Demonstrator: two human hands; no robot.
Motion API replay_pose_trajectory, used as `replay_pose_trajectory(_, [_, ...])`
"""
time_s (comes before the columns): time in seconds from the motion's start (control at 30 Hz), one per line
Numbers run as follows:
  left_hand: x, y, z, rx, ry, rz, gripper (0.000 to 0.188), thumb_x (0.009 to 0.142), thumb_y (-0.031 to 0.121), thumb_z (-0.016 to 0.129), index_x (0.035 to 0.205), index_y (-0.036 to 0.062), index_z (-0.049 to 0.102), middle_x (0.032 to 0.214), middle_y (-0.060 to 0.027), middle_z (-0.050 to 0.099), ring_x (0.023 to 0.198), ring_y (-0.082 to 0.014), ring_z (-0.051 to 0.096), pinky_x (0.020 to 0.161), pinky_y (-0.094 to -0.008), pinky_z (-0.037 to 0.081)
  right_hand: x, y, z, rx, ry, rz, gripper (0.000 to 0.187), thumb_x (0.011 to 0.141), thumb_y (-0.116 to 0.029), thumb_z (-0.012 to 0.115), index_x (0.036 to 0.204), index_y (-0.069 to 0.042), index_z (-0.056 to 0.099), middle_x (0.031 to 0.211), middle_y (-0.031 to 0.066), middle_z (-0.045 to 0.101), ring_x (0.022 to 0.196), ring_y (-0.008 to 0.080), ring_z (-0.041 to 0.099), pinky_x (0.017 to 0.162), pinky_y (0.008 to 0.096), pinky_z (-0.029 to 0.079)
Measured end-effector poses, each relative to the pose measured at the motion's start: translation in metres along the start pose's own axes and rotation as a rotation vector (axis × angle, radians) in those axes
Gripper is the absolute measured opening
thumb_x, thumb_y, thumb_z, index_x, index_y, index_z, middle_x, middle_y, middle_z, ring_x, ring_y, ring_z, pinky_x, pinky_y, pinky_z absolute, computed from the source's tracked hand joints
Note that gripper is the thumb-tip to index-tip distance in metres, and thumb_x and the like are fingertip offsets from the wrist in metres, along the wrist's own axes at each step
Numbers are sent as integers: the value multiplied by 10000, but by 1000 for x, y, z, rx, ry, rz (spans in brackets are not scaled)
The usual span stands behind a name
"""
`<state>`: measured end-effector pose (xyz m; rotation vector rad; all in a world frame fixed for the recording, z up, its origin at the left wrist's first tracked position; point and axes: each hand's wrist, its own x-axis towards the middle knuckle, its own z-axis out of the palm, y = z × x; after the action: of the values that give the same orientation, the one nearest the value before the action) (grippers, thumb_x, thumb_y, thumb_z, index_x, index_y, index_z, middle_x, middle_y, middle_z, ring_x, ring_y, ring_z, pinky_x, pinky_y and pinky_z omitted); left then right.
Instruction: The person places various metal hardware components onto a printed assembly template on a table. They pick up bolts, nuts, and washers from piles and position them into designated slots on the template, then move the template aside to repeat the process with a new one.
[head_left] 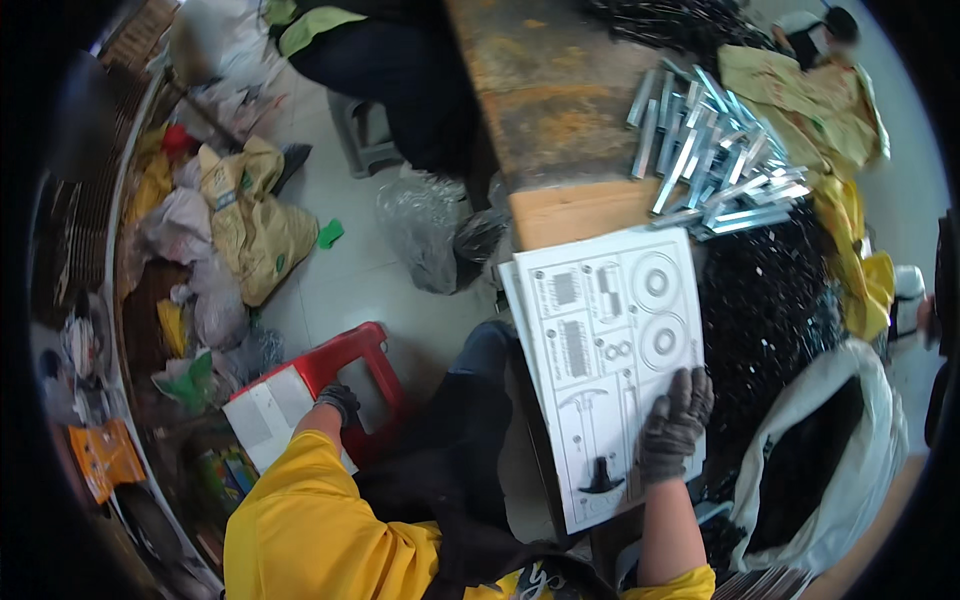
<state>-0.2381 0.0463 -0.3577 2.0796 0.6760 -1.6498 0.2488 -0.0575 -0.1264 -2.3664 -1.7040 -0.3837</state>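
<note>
My right hand (675,425), in a grey glove, lies flat with its fingers stretched over the right edge of a white printed board (625,420). Outlines of hardware parts, such as rings and springs, are drawn on it. A black T-shaped piece (601,478) rests near the board's lower end, left of my right wrist. Another white sheet edge shows beneath the board. Down to the left, my gloved left hand (338,402) is over a red plastic stool (375,350), beside a white flat box or stack (270,418). Its fingers are too small and dark to read.
Shiny metal bars (705,150) are heaped on the worn table (545,110). Small black parts (765,310) pile up right of the board, near a white sack (880,420). Bags (260,215) and a grey stool (362,140) stand on the floor. Another person sits far right.
</note>
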Motion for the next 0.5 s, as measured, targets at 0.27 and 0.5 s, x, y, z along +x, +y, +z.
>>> replay_pose_trajectory(0.27, [78, -21, 17, -170, -22, -250, 566, 798, 568, 414, 1215, 198, 511, 1285, -13, 463, 1236, -241, 354, 1042, -393, 205, 19, -9, 3, 59, -71, -74, 433, 908, -285, 325, 1175, 36, 439, 1225, 247, 416, 1164, 422, 368, 979, 541, 258])
replay_pose_trajectory(0.5, [54, -1, -121, -58, 35, 70, 478, 834, 452, 407, 1210, 176, 510, 1304, -60, 436, 1240, -249, 349, 1027, -415, 220, 19, -5, -6, 14, -160, -56, 402, 873, -212, 357, 1199, 15, 419, 1257, 227, 390, 1191, 402, 350, 984, 541, 250])
